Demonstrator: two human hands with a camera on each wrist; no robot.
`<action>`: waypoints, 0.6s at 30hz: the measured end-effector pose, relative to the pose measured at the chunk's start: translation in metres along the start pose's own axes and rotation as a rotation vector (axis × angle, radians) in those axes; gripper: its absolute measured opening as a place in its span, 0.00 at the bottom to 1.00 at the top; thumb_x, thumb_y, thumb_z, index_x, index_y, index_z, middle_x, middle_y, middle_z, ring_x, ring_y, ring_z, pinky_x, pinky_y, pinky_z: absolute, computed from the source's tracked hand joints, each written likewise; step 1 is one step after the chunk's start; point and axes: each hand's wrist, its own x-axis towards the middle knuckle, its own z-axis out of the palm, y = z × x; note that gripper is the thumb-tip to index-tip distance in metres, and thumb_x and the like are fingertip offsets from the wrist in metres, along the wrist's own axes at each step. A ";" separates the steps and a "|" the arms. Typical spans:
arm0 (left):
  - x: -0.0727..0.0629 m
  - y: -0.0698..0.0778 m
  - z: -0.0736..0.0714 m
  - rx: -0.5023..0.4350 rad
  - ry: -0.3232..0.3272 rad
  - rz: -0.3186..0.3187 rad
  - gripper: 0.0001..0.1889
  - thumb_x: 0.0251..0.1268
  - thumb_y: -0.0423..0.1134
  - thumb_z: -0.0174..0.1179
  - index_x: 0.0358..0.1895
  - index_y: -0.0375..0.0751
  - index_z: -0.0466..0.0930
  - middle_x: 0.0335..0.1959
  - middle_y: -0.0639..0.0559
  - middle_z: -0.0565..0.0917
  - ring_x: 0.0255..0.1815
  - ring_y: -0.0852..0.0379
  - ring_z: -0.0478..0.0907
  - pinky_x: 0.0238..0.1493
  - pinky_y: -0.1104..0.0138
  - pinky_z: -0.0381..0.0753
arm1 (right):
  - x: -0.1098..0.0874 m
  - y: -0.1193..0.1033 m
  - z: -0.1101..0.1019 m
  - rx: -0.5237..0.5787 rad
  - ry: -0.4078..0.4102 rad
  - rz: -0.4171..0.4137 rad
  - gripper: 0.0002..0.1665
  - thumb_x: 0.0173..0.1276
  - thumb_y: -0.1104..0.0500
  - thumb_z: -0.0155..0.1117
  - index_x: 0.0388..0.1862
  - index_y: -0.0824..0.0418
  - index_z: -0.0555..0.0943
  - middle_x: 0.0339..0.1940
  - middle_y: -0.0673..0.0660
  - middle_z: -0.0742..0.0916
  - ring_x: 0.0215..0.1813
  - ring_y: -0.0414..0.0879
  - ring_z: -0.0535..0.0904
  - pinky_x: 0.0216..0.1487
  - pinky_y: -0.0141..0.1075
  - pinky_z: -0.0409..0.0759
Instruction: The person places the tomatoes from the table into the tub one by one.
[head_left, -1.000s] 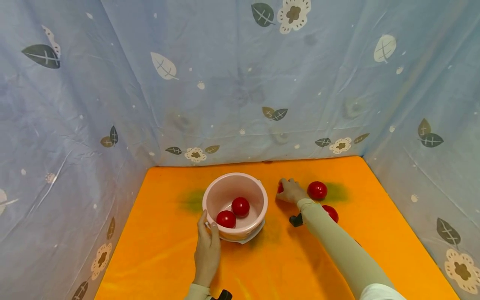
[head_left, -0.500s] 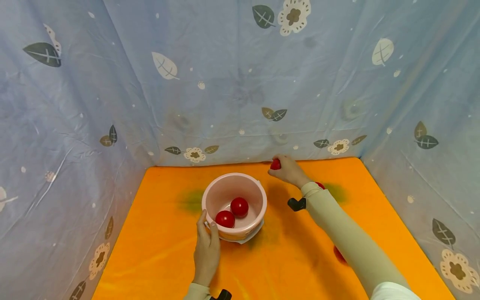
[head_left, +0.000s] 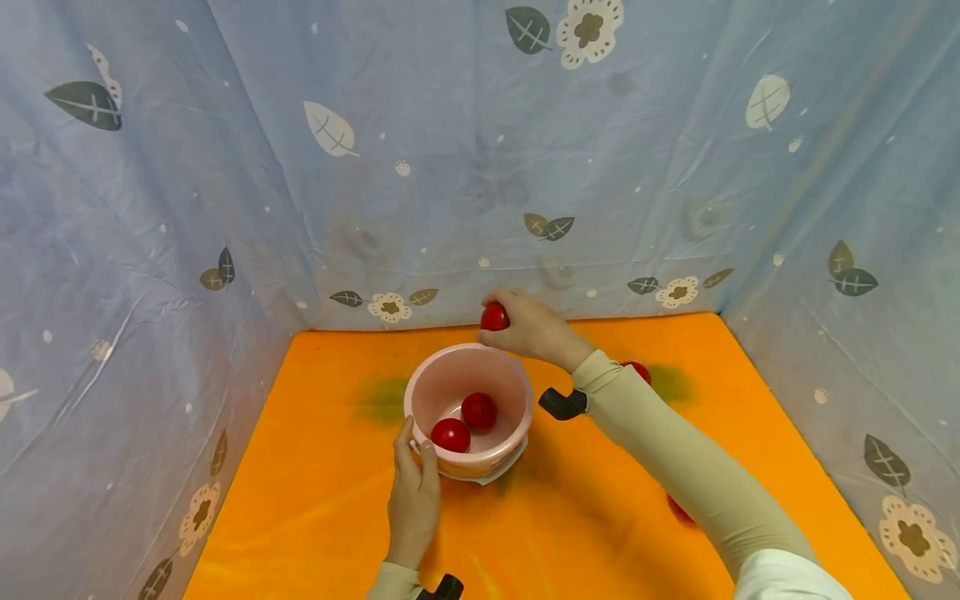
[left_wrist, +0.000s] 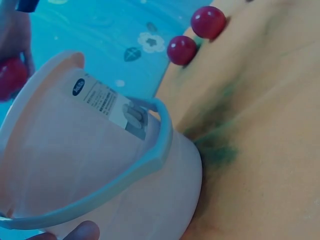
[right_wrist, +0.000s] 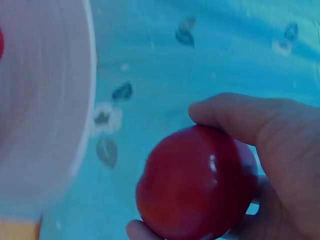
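A pink bucket [head_left: 420, 392] stands on the orange cloth, with two tomatoes inside, one in front [head_left: 451, 436] and one behind [head_left: 479, 411]. My left hand [head_left: 414, 500] holds its near left side, a finger at the rim and the thumb against the outer wall. The left wrist view shows the pale handle [left_wrist: 162, 135] folded down along the bucket. Just beyond the far rim, my right hand [head_left: 536, 329] grips another tomato [right_wrist: 195, 185] between thumb and fingers. That tomato is raised beside the bucket's mouth.
Two more tomatoes lie on the right side of the cloth, one farther back [head_left: 637, 371] and one nearer [head_left: 679, 510], both partly hidden by the right sleeve [head_left: 675, 450]. A blue patterned curtain [head_left: 480, 167] rises close behind and at both sides.
My right hand has lifted a tomato off the cloth right of the bucket and carried it up and leftward to the far rim. The left hand and bucket have stayed put.
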 end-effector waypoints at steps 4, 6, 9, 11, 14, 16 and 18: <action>0.001 -0.001 0.000 -0.011 -0.006 0.007 0.28 0.83 0.56 0.39 0.80 0.62 0.49 0.79 0.48 0.65 0.65 0.37 0.78 0.50 0.39 0.77 | 0.000 -0.017 0.019 0.028 -0.078 -0.046 0.31 0.67 0.47 0.69 0.65 0.57 0.74 0.59 0.58 0.82 0.53 0.53 0.81 0.53 0.42 0.85; 0.003 -0.001 0.000 -0.012 -0.009 0.008 0.28 0.83 0.56 0.39 0.81 0.63 0.48 0.79 0.48 0.65 0.64 0.37 0.79 0.49 0.40 0.78 | 0.002 -0.020 0.030 0.033 -0.115 -0.064 0.29 0.68 0.48 0.69 0.64 0.58 0.75 0.58 0.57 0.83 0.52 0.51 0.81 0.53 0.41 0.84; 0.005 0.000 0.000 -0.013 -0.017 0.009 0.29 0.83 0.57 0.38 0.81 0.62 0.48 0.79 0.47 0.65 0.62 0.37 0.80 0.46 0.43 0.79 | 0.004 -0.020 0.047 0.028 -0.188 -0.060 0.28 0.69 0.48 0.68 0.63 0.59 0.76 0.54 0.55 0.85 0.50 0.48 0.81 0.54 0.40 0.83; 0.006 0.000 0.000 -0.019 -0.023 0.009 0.29 0.83 0.58 0.38 0.81 0.63 0.48 0.79 0.47 0.65 0.60 0.37 0.81 0.41 0.48 0.79 | 0.004 -0.017 0.057 0.021 -0.250 -0.055 0.26 0.69 0.49 0.68 0.60 0.60 0.77 0.51 0.55 0.86 0.47 0.47 0.81 0.53 0.39 0.83; 0.006 0.000 0.000 -0.023 -0.020 0.010 0.29 0.82 0.58 0.38 0.81 0.62 0.48 0.78 0.45 0.66 0.58 0.37 0.81 0.37 0.52 0.78 | 0.003 -0.014 0.072 -0.024 -0.351 -0.026 0.24 0.67 0.47 0.70 0.56 0.58 0.79 0.45 0.52 0.86 0.43 0.44 0.81 0.49 0.35 0.83; 0.005 0.000 0.000 -0.021 -0.014 0.006 0.29 0.82 0.58 0.38 0.80 0.62 0.49 0.78 0.44 0.66 0.57 0.36 0.81 0.37 0.50 0.79 | 0.003 -0.012 0.079 -0.070 -0.424 -0.010 0.21 0.67 0.46 0.71 0.51 0.57 0.80 0.40 0.51 0.86 0.40 0.43 0.80 0.46 0.33 0.81; 0.004 -0.001 0.000 -0.011 -0.005 -0.001 0.29 0.82 0.58 0.39 0.80 0.61 0.50 0.78 0.44 0.67 0.58 0.36 0.81 0.41 0.46 0.80 | 0.002 -0.010 0.086 -0.125 -0.493 0.023 0.19 0.66 0.44 0.70 0.47 0.54 0.80 0.37 0.47 0.86 0.37 0.41 0.79 0.43 0.31 0.79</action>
